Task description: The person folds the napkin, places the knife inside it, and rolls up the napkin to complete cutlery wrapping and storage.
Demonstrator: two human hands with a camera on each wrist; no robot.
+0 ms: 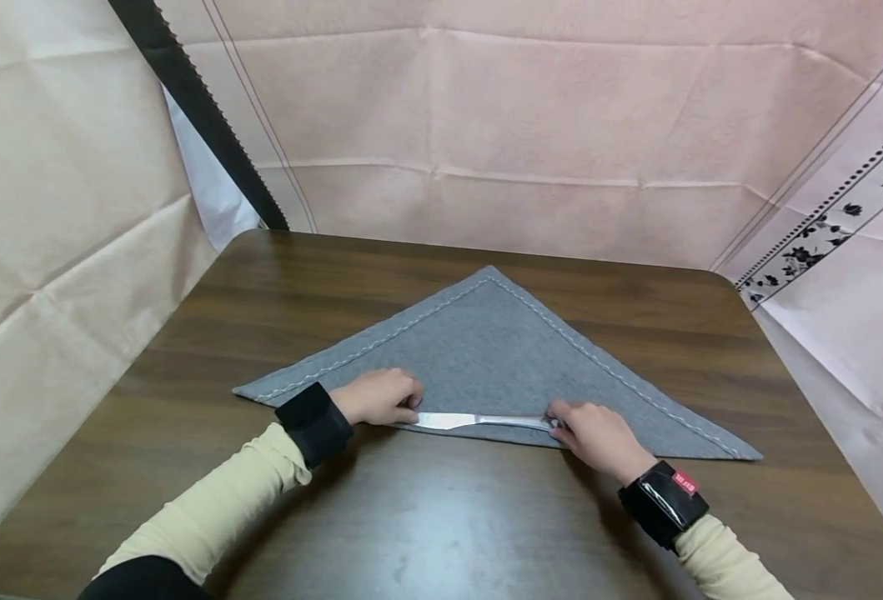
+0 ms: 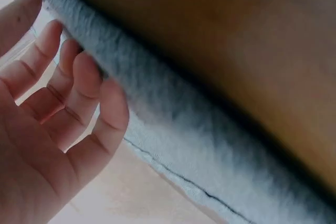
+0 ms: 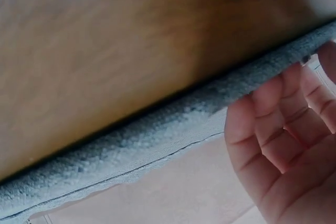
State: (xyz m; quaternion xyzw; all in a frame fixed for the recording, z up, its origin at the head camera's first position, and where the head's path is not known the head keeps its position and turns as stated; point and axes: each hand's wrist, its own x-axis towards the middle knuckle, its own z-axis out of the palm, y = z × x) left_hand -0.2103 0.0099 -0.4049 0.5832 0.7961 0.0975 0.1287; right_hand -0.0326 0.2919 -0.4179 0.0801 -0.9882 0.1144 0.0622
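A grey cloth (image 1: 479, 358) with white stitching along two sides lies folded into a triangle, its long folded edge toward me. Along that edge rests a silver table knife (image 1: 471, 421), blade to the left. My left hand (image 1: 377, 397) pinches the blade's tip between thumb and fingers. At the handle's end, my right hand (image 1: 599, 435) grips the knife with curled fingers. The left wrist view shows the left fingers (image 2: 113, 111) bent against the cloth's folded edge (image 2: 157, 87). Likewise, the right fingers (image 3: 244, 124) meet that edge in the right wrist view; the knife is hidden there.
The cloth lies on a brown wooden table (image 1: 426, 517) with rounded corners. Behind it hangs a creased pale pink sheet (image 1: 531, 117) with a black band (image 1: 208, 117) at the left and a floral strip (image 1: 824, 225) at the right.
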